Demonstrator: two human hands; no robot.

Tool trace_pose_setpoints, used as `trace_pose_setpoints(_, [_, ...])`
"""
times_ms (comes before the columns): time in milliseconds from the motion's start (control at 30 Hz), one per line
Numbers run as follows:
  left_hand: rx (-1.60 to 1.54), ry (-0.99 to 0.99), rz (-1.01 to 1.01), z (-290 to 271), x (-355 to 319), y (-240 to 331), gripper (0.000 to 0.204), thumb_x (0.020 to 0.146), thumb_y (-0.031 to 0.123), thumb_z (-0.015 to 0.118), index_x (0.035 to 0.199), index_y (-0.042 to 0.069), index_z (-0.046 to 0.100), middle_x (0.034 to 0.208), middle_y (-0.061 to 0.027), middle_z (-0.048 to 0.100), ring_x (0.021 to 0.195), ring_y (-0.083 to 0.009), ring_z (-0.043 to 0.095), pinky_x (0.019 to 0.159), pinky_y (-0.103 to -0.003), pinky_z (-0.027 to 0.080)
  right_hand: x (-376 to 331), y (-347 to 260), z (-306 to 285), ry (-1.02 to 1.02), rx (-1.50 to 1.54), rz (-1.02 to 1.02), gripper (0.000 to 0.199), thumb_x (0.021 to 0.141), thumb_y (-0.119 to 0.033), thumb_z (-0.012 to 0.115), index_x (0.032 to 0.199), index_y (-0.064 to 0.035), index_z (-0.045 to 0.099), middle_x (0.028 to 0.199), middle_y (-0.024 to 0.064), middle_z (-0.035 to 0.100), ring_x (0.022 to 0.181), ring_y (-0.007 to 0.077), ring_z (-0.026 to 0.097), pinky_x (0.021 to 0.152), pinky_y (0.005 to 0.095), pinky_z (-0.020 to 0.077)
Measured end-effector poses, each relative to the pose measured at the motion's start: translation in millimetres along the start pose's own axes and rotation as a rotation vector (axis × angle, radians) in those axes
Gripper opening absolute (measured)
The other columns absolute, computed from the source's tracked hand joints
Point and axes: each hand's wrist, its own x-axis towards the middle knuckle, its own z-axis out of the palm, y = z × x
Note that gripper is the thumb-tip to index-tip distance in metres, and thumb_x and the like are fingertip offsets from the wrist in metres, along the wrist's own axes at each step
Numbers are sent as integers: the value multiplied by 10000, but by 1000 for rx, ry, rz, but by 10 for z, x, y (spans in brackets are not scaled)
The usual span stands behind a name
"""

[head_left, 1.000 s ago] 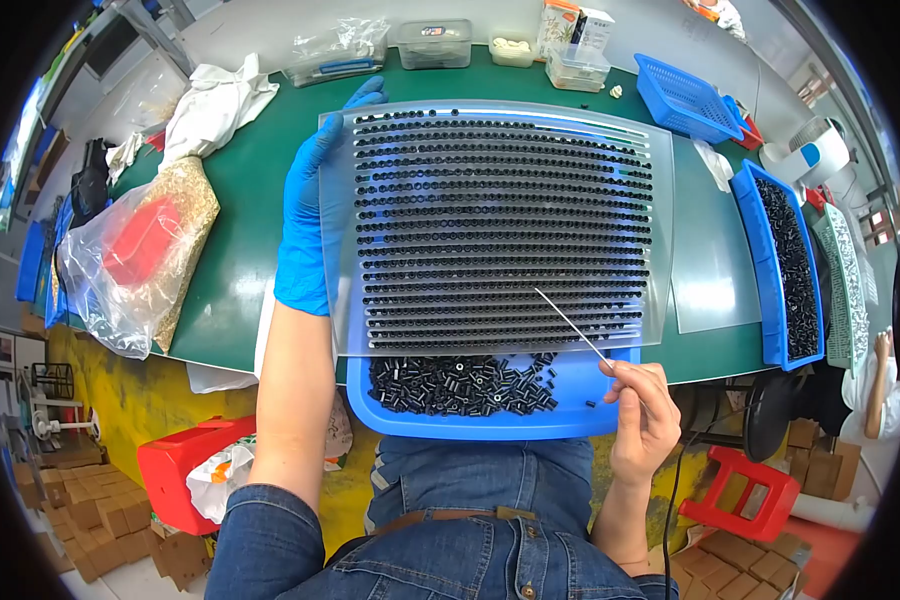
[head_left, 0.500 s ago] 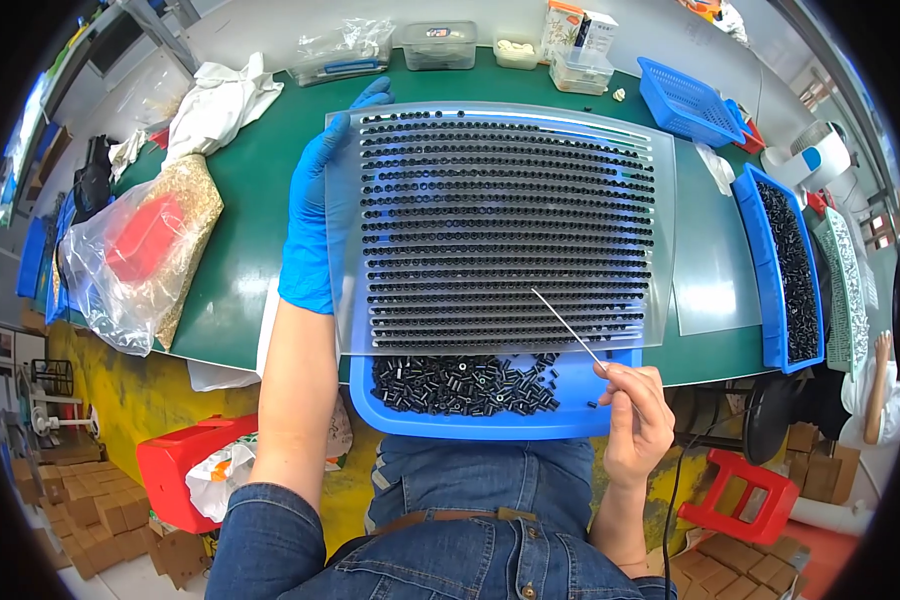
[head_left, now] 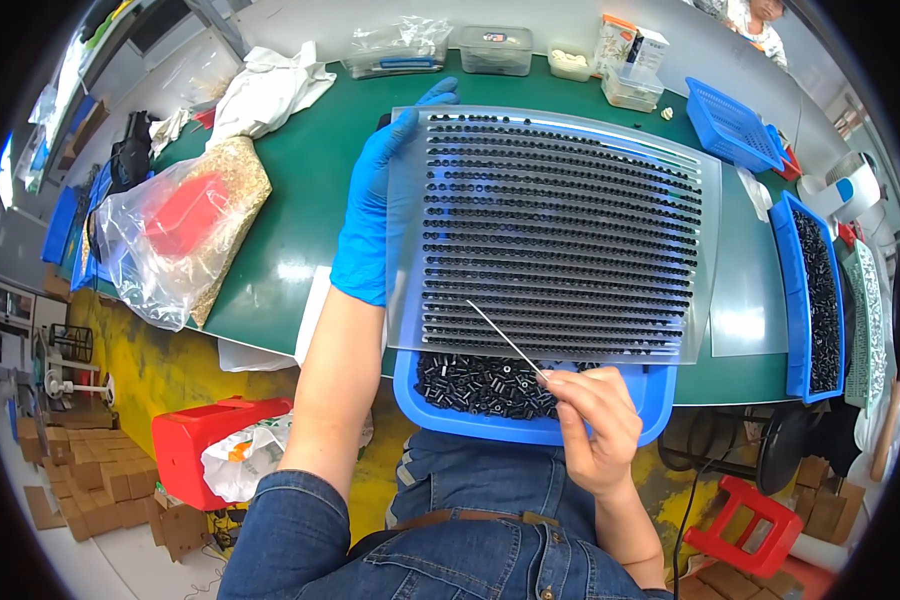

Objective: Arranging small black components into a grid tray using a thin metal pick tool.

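Observation:
My left hand [head_left: 368, 205], in a blue glove, grips the left edge of a clear plastic plate [head_left: 404, 260], thumb on top and the other fingers partly hidden under it. Rows of small black cylindrical pieces [head_left: 560, 215] fill the plate's slots. Bare, my right hand [head_left: 598, 425] pinches a thin metal rod [head_left: 505, 338] below the plate's lower edge. The rod's tip lies over the lower rows, towards the left side; contact cannot be made out. Beneath the plate, a blue tray [head_left: 660, 405] holds loose black pieces [head_left: 480, 385].
At right stands a blue bin [head_left: 798, 350] of black pieces, with a blue basket [head_left: 735, 125] behind. A bag with a red scoop [head_left: 185, 215] lies left on the green table [head_left: 295, 200]. Clear boxes [head_left: 495, 50] line the back. Red stools [head_left: 185, 455] stand below.
My right hand has moved left with the rod, whose tip has gone from past the plate's middle to nearer its left side. The whole scene has shifted right in view.

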Motion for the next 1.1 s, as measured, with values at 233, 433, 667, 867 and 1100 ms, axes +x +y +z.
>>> trace_pose_setpoints(233, [36, -21, -57, 73, -36, 70, 469, 988, 284, 549, 1277, -86, 575, 1443, -170, 495, 1274, -233, 528, 1110, -359, 388, 157, -22, 214, -15, 47, -19, 206, 834, 50, 638, 1030, 28, 697, 1013, 144, 728, 863, 265, 654, 766, 327, 497])
trace_pose_setpoints(433, [22, -44, -36, 62, -30, 54, 483, 990, 292, 547, 1282, -92, 569, 1442, -155, 501, 1268, -228, 531, 1106, -356, 391, 180, -28, 223, -12, 64, -15, 220, 842, 55, 628, 1050, 29, 694, 1015, 147, 727, 869, 264, 653, 781, 328, 494])
trace_pose_setpoints(667, [92, -50, -11, 4, -8, 35, 487, 992, 296, 543, 1288, -91, 566, 1464, -137, 484, 1281, -231, 523, 1114, -359, 384, 107, -7, 34, 31, 33, 28, 207, 877, 52, 600, 1066, 42, 685, 1026, 156, 723, 851, 233, 627, 720, 297, 500])
trace_pose_setpoints(867, [33, -40, -27, 33, -25, 27, 490, 989, 294, 549, 1294, -89, 562, 1454, -147, 493, 1281, -232, 524, 1116, -362, 382, -28, 54, -96, 78, 39, 96, 195, 920, 42, 565, 1082, 59, 671, 1036, 178, 712, 825, 190, 593, 636, 251, 499])
trace_pose_setpoints(1100, [20, -44, -64, 63, -33, 61, 494, 988, 300, 553, 1293, -89, 563, 1475, -134, 472, 1281, -228, 524, 1110, -359, 390, -96, 69, -175, 85, 20, 118, 201, 924, 45, 554, 1089, 58, 667, 1030, 188, 708, 824, 187, 585, 637, 246, 503])
